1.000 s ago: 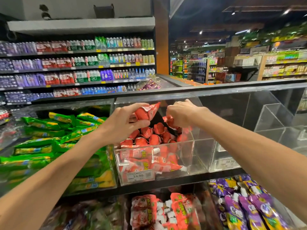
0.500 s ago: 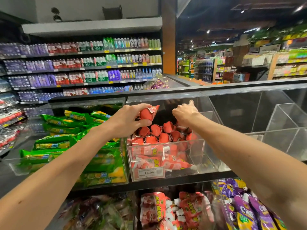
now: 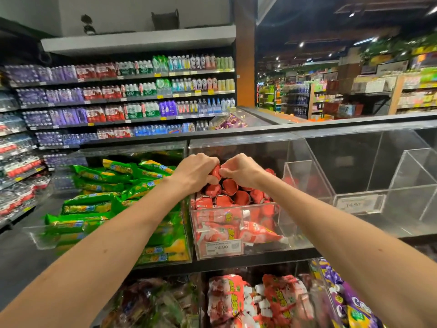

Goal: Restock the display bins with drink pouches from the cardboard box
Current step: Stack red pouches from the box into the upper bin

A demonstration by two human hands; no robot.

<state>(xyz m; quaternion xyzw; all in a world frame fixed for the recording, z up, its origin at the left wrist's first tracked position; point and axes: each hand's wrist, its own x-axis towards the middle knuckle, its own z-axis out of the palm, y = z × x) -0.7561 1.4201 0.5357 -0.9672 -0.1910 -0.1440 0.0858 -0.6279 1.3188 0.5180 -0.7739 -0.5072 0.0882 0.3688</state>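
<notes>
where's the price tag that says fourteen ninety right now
In the head view, the 14.90 price tag sits low centre on the front wall of the clear bin of red pouches, just right of the green pouches.

Both bare forearms stretch forward and converge, the left hand (image 3: 194, 172) and right hand (image 3: 241, 170) meeting knuckles-up, fingers curled inward and pinching together (fingertips all but touching), wrists angled slightly down.

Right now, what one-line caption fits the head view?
Both hands, left and right, press a red pouch into the clear bin of red pouches.
</notes>
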